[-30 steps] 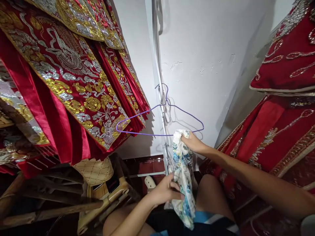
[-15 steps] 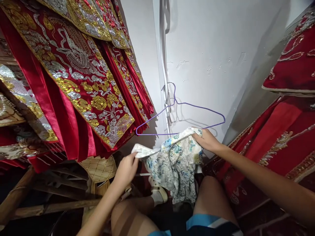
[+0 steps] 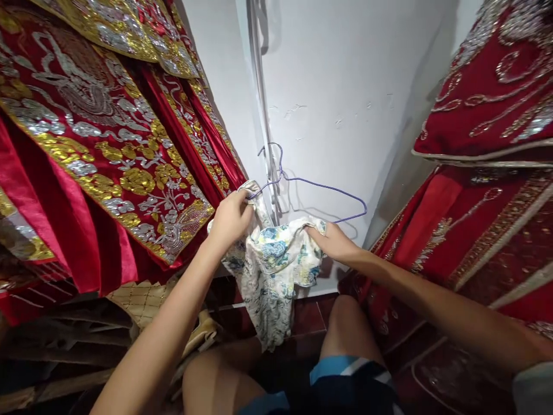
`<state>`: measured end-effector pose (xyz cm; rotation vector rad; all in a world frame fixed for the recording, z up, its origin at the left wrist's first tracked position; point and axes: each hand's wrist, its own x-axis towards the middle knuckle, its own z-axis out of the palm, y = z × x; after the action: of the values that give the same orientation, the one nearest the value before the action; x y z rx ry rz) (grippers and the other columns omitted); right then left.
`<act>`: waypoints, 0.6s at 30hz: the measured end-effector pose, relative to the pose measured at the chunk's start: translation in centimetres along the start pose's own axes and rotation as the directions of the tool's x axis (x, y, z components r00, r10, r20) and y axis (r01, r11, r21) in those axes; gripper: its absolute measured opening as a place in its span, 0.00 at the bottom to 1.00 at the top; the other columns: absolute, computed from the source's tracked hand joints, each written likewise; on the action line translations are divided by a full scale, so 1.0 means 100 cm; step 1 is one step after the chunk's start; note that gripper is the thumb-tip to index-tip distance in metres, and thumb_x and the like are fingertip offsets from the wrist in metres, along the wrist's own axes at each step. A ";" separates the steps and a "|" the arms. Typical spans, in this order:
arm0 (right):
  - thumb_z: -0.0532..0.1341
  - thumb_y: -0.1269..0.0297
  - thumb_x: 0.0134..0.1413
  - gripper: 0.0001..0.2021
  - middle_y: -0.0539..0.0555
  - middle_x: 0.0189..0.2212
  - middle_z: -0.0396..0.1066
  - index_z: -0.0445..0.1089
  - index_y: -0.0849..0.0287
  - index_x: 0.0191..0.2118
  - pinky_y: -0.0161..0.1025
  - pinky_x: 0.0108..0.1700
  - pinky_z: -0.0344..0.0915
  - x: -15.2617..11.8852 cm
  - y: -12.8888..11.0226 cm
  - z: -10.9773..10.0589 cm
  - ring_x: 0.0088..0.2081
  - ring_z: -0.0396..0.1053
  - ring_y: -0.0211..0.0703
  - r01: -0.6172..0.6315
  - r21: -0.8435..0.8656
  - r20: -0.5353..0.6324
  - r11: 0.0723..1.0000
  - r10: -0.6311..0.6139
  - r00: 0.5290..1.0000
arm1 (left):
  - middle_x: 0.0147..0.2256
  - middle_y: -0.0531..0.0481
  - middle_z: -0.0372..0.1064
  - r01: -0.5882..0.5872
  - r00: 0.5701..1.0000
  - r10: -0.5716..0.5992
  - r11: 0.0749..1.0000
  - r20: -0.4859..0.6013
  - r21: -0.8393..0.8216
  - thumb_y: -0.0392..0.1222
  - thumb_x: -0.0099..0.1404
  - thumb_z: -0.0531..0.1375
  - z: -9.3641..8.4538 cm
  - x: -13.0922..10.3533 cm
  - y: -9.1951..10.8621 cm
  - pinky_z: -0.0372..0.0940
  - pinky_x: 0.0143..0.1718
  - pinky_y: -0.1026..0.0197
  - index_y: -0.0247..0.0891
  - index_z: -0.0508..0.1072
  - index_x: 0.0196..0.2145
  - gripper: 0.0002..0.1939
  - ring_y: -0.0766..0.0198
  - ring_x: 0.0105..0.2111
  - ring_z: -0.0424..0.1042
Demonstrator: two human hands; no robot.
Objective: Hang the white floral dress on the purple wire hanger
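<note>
Left hand (image 3: 231, 216): your grip is pinched on the floral garment (image 3: 274, 251) at one hanger (image 3: 328, 187) shoulder.
Right hand (image 3: 334, 239): clamped on the garment's other side, below the bare shoulder.
Fitting: seemingly half on; the bare shoulder calls for spread cloth.
Garment: soft, crinkled, draped between your hands.
Hanger: slim, purple, triangular.

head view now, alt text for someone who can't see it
Two hands hold a white floral garment at a purple hanger whose left end is hidden. Red embroidered clothes flank them, with a pale wall behind.
</note>
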<state>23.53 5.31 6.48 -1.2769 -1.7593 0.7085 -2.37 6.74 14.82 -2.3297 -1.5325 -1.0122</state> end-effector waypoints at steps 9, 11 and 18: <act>0.58 0.63 0.54 0.33 0.60 0.46 0.70 0.53 0.57 0.66 0.46 0.45 0.66 0.010 0.024 -0.066 0.40 0.69 0.52 0.070 -0.094 -0.449 0.993 -0.105 0.887 | 0.22 0.53 0.67 -0.021 0.996 0.026 0.998 0.081 -0.062 0.40 0.63 0.52 0.003 -0.005 -0.007 0.57 0.30 0.63 0.34 0.74 0.52 0.22 0.62 0.23 0.65; 0.59 0.62 0.53 0.34 0.59 0.42 0.70 0.53 0.58 0.65 0.46 0.41 0.65 0.020 0.023 -0.077 0.35 0.69 0.51 0.031 -0.123 -0.481 0.992 -0.087 0.872 | 0.23 0.52 0.68 -0.019 0.995 0.026 0.997 0.094 -0.069 0.41 0.64 0.52 0.003 -0.005 -0.006 0.57 0.30 0.63 0.34 0.74 0.54 0.23 0.62 0.23 0.65; 0.59 0.63 0.47 0.16 0.58 0.37 0.75 0.73 0.61 0.43 0.43 0.40 0.66 0.033 0.022 -0.092 0.38 0.71 0.52 0.104 -0.087 -0.390 0.991 -0.130 0.912 | 0.28 0.48 0.73 0.019 0.991 -0.024 0.999 0.131 0.038 0.47 0.68 0.50 -0.009 -0.011 -0.021 0.59 0.32 0.61 0.36 0.70 0.58 0.25 0.57 0.27 0.70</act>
<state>32.06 8.88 10.24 -1.2439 -1.5174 0.2976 -4.89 6.44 14.37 -2.4027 -1.6117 -0.8433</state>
